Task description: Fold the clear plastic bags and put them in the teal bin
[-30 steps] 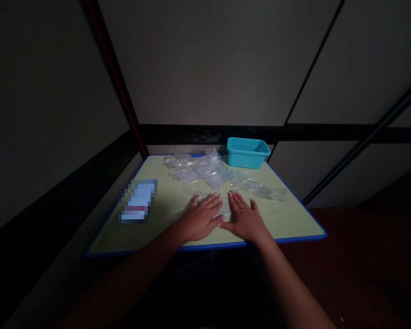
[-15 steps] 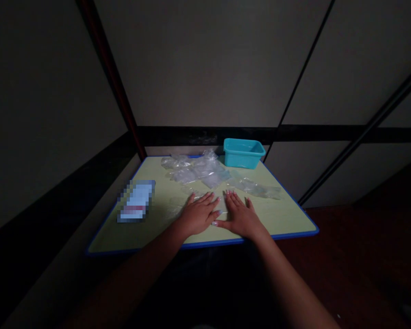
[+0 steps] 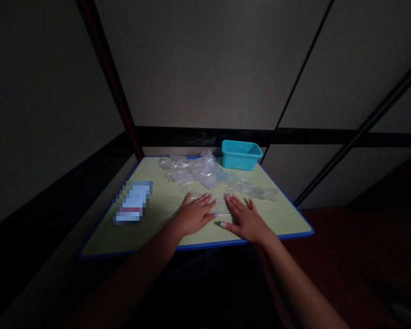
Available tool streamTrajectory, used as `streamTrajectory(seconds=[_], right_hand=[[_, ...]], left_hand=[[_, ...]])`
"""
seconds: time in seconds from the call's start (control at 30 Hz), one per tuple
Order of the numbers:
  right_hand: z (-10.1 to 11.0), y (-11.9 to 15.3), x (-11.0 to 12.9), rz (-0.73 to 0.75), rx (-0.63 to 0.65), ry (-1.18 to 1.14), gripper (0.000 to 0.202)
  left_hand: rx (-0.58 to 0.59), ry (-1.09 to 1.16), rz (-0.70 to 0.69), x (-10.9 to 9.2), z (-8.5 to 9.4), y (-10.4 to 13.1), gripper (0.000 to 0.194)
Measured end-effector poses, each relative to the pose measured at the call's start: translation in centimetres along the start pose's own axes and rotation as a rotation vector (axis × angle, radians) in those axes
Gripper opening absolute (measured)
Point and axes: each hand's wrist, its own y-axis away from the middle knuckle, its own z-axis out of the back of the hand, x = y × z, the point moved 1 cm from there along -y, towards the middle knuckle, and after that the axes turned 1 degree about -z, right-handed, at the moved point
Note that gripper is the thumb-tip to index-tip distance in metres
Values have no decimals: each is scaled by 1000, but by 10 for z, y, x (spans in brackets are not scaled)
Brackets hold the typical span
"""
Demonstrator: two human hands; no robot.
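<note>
A clear plastic bag [image 3: 222, 209] lies flattened on the table near its front edge, partly hidden under my hands. Palm down on its left part rests my left hand [image 3: 196, 214], fingers spread. My right hand [image 3: 245, 218] lies flat toward its right side, fingers stretched forward and the thumb out to the left. A gap separates the two hands, and the see-through film shows between them. Just beyond my fingertips, several crumpled clear plastic bags [image 3: 205, 171] lie in a heap. Another clear bag [image 3: 255, 189] stretches out beyond my right hand.
A turquoise plastic basin [image 3: 240, 160] stands at the table's back right. At the left lies a pixelated, flat, pale rectangular object [image 3: 134, 202]. The yellow table [image 3: 281, 218] has a blue rim, and panelled walls [image 3: 205, 68] close in behind and on the left.
My hands have moved apart across the bag, the right one shifting right and the left one slightly left. The view has shifted a little. The heaped bags and basin stay in place.
</note>
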Motion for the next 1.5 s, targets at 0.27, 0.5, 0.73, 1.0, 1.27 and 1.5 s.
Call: streamTrajectory(seconds=[0.27, 0.5, 0.73, 1.0, 1.27, 1.5], right_hand=[[-1, -1, 2, 0, 6, 15, 92], [-6, -3, -1, 5, 8, 67, 88], [-6, -3, -1, -11, 47, 110, 76], [-7, -3, -2, -8, 49, 117, 76], [-3, -3, 1, -19, 60, 115, 78], [-7, -4, -1, -9, 26, 110, 81]], left_hand=[[-23, -29, 8, -4, 4, 2, 51], [-52, -2, 3, -36, 7, -2, 59], [-23, 58, 182, -80, -4, -26, 78], [-31, 39, 287, -84, -13, -38, 82], [46, 69, 245, -78, -9, -29, 85], [98, 47, 243, -71, -4, -22, 79]])
